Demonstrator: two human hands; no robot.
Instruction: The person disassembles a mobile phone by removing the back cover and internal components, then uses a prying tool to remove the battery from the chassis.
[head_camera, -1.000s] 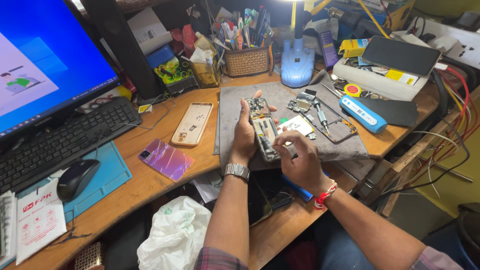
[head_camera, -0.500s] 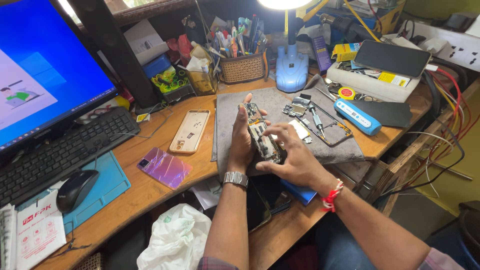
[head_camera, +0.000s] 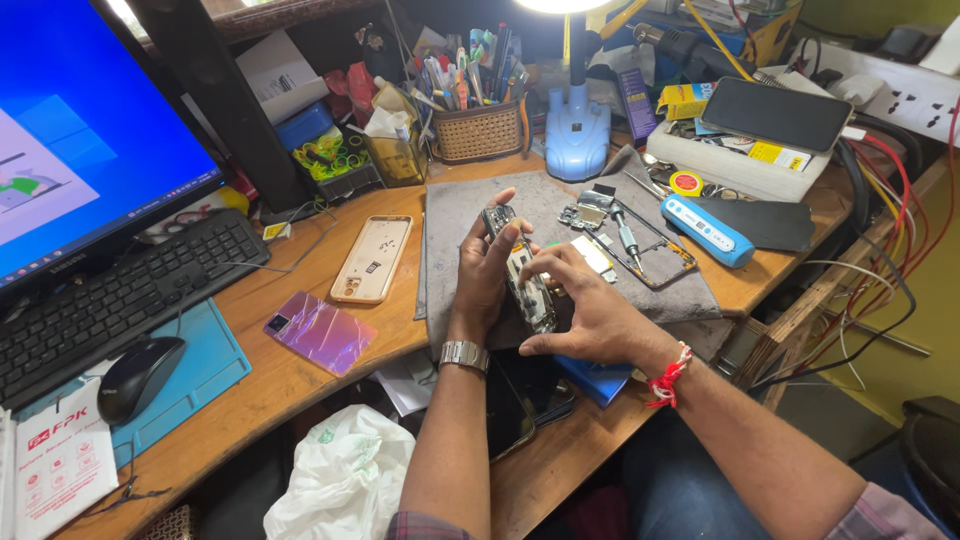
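- Grey cloth mat (head_camera: 470, 215) covers the middle of the wooden desk (head_camera: 290, 370), and both hands work above it on an opened phone body (head_camera: 522, 275) with its bare circuit boards facing up.
- Left hand (head_camera: 483, 275) is wrapped around the phone's left edge, thumb up by the top end, gripping it and tilting it off the mat.
- Right hand (head_camera: 590, 310) lies over the phone's right side and lower end, fingertips pressed onto the boards near the middle; I cannot tell whether they pinch any small part.
- Half a second ago the right hand lay lower, covering the bottom of the phone; now its fingers have crept up toward the centre, and the left thumb sits higher.
- A second ago the right hand was off to the right of the phone, only its fingertips touching.
- Just right of the hands lie a loose phone frame (head_camera: 650, 245) with a screwdriver (head_camera: 625, 235) across it, and a blue tool (head_camera: 708, 232) beyond.
- Left of the mat rest a beige phone case (head_camera: 372, 258) and an iridescent back cover (head_camera: 320, 330); those have not moved.
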